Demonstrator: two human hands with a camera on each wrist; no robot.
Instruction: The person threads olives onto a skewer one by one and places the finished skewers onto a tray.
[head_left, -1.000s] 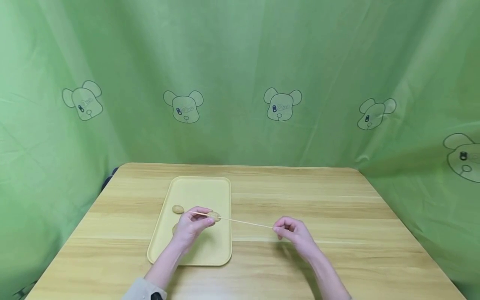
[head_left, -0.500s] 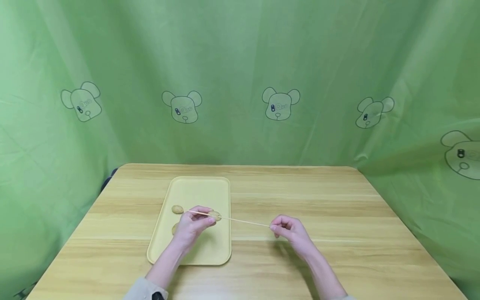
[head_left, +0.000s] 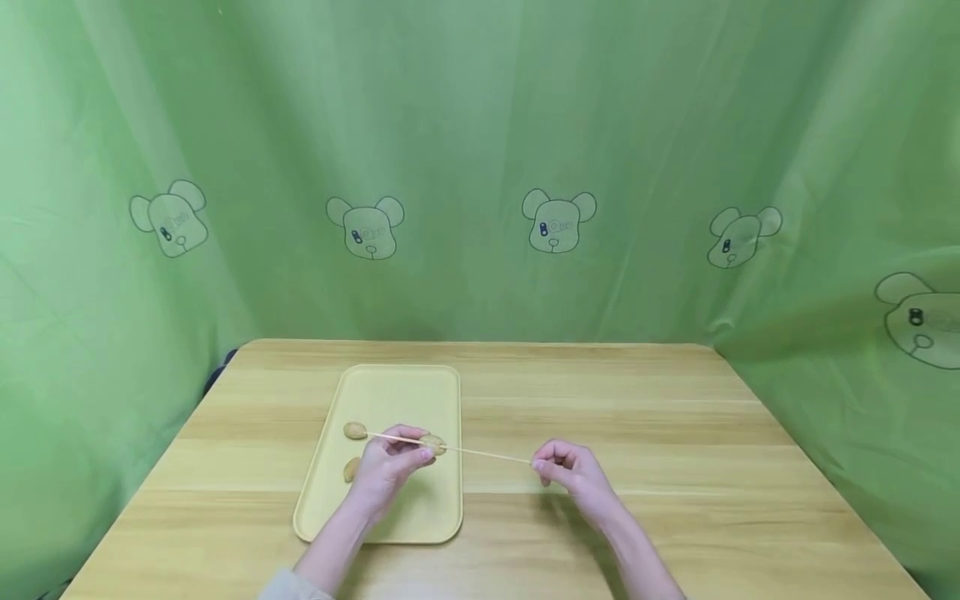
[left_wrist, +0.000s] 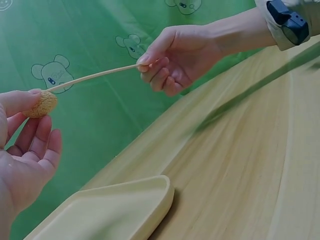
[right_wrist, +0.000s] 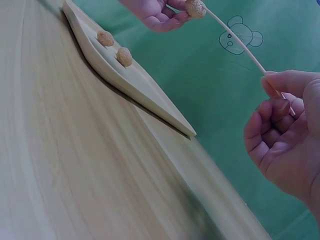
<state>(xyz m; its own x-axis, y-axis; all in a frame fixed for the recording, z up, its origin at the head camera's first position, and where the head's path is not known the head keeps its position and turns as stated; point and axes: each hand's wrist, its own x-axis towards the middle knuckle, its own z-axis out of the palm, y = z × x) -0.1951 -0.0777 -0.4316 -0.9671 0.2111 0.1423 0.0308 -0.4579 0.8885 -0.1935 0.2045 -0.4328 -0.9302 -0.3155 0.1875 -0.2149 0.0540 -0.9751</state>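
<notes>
My left hand [head_left: 382, 475] pinches a light-brown, rough-skinned ball of food [left_wrist: 42, 106] between thumb and fingers, above the tray [head_left: 405, 393]. Through that ball runs a thin wooden skewer [head_left: 487, 454], whose far end sticks out on the left, past my fingers. On the right, my right hand [head_left: 576, 477] holds the skewer's other end between thumb and forefinger, over the bare wood. Two similar balls lie on the tray: one farther back [head_left: 355, 430], one nearer me [head_left: 351, 470], the latter partly hidden by my left hand in the head view.
The pale yellow tray sits left of centre on a wood-grain table [head_left: 637, 400]. A green curtain [head_left: 465, 108] printed with bear heads hangs behind the table and along its sides.
My right hand has moved a little left, toward the left hand. More of the skewer now sticks out on the ball's left side. The head view has tilted slightly upward.
</notes>
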